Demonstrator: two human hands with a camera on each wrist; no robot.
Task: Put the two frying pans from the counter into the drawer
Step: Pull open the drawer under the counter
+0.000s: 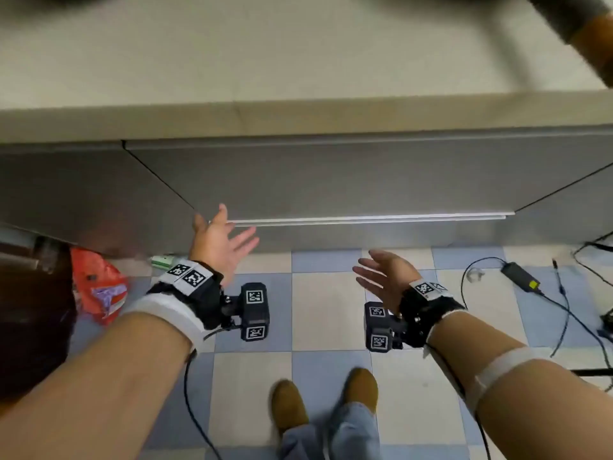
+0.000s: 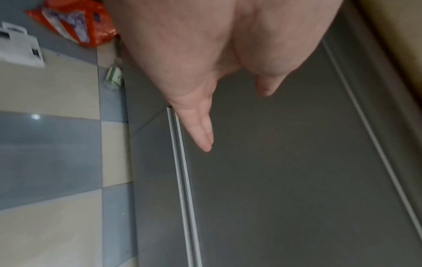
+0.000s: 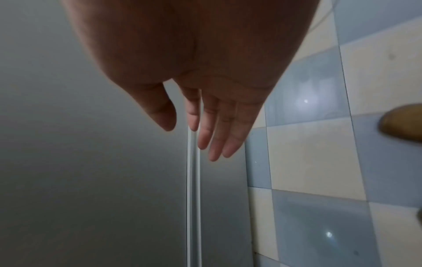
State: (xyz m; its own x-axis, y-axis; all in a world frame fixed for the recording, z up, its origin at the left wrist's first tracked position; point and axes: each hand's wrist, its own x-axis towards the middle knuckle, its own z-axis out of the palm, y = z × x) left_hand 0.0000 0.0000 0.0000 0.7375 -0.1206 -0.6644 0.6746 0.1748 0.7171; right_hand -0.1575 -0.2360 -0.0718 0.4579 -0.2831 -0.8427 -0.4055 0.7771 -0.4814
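The wide grey drawer front (image 1: 331, 180) under the pale counter (image 1: 265, 61) is closed, with a thin metal strip (image 1: 365, 219) along its lower edge. At the counter's top right corner lies a blurred dark and brown handle-like shape (image 1: 583, 31); no whole frying pan shows. My left hand (image 1: 234, 234) hovers open by the strip's left end, holding nothing. My right hand (image 1: 368, 263) hangs open lower, over the floor, also holding nothing. In the left wrist view the left hand (image 2: 230, 115) has straight fingers near the strip (image 2: 182, 180). In the right wrist view the right hand (image 3: 191, 140) hangs before the strip (image 3: 194, 198).
An orange plastic bag (image 1: 99, 283) lies on the checkered floor at the left. Black cables and a power adapter (image 1: 520, 277) trail at the right. My feet in brown shoes (image 1: 288, 406) stand below the drawer. A white paper bag (image 2: 18, 48) sits beyond the orange bag.
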